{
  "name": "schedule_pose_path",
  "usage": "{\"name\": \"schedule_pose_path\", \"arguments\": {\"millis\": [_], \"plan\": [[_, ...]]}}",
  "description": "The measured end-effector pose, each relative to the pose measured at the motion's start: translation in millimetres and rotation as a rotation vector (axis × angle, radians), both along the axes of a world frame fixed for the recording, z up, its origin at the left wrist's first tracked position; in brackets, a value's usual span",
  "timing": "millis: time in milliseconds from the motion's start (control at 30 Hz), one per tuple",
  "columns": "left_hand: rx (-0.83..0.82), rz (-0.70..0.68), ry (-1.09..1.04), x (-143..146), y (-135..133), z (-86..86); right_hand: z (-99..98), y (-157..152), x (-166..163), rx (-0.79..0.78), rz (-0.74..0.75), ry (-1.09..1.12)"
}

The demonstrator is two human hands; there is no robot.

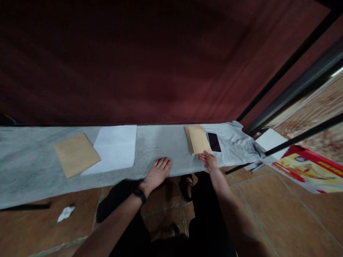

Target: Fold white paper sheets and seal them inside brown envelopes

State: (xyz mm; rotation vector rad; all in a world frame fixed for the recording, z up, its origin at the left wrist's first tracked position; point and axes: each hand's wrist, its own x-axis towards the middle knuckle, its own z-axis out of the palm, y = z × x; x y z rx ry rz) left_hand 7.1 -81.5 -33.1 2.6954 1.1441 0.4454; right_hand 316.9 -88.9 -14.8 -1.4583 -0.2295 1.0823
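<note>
My left hand (pixel 157 172) lies flat at the front edge of the grey cloth (pixel 150 141), palm down, with its fingers stretched out and nothing in it. Over on the right, my right hand (pixel 210 161) pinches the near corner of a stack of brown paper envelopes (pixel 199 140), thumb on top and the other fingers lower at the edge. How many envelopes are in the pinch I cannot tell. A phone (pixel 214 142) with a dark screen lies right beside the stack. To the left, another brown envelope (pixel 76 154) partly covers white paper sheets (pixel 116 144).
A dark red curtain (pixel 120 71) hangs behind the narrow cloth-covered table. Black metal bars (pixel 286 64) slant along the right side. A red and yellow box (pixel 311 169) stands at the lower right. Crumpled white tissue (pixel 66 213) lies on the tiled floor (pixel 257 200).
</note>
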Motion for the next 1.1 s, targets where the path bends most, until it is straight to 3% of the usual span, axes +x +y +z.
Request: {"name": "schedule_pose_path", "arguments": {"millis": [500,1100], "plan": [[-0.040,0.027,-0.002,2.4,-5.0,-1.8,-4.3,11.6,-3.6,-0.108,0.031,-0.054],[0.007,0.041,-0.037,1.2,-3.7,-6.8,-3.0,18.6,-6.3,-0.047,-0.005,-0.088]]}}
